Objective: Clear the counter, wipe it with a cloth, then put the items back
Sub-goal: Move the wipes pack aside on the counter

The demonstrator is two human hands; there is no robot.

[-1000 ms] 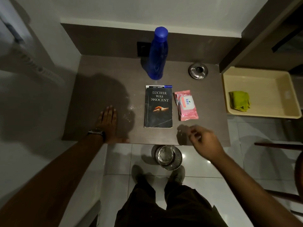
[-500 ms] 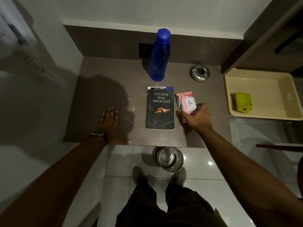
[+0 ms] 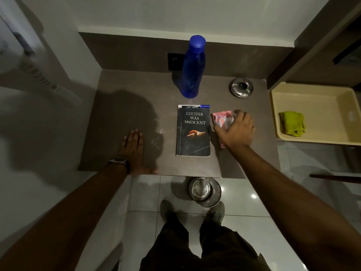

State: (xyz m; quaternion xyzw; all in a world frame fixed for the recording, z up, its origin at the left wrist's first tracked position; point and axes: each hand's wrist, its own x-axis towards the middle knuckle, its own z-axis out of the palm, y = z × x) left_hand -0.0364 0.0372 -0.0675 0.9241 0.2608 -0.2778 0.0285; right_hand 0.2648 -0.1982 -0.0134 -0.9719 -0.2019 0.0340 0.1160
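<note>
On the brown counter (image 3: 125, 114) a dark book (image 3: 193, 132) lies flat in the middle. A blue-capped marker (image 3: 193, 106) lies along its far edge. A tall blue bottle (image 3: 193, 67) stands behind them, and a metal ashtray (image 3: 241, 87) sits at the back right. My right hand (image 3: 235, 130) is closed over a pink wipes packet (image 3: 221, 118) just right of the book, hiding most of it. My left hand (image 3: 133, 149) rests flat on the counter near its front edge, fingers spread, holding nothing.
A cream plastic tub (image 3: 316, 94) stands to the right of the counter with a folded green cloth (image 3: 292, 123) inside. A steel waste bin (image 3: 206, 191) sits on the tiled floor below the counter's front edge. Walls close in the left and back.
My right hand came up from the counter's front edge, reached the pink packet and closed over it. My left hand stayed flat in place.
</note>
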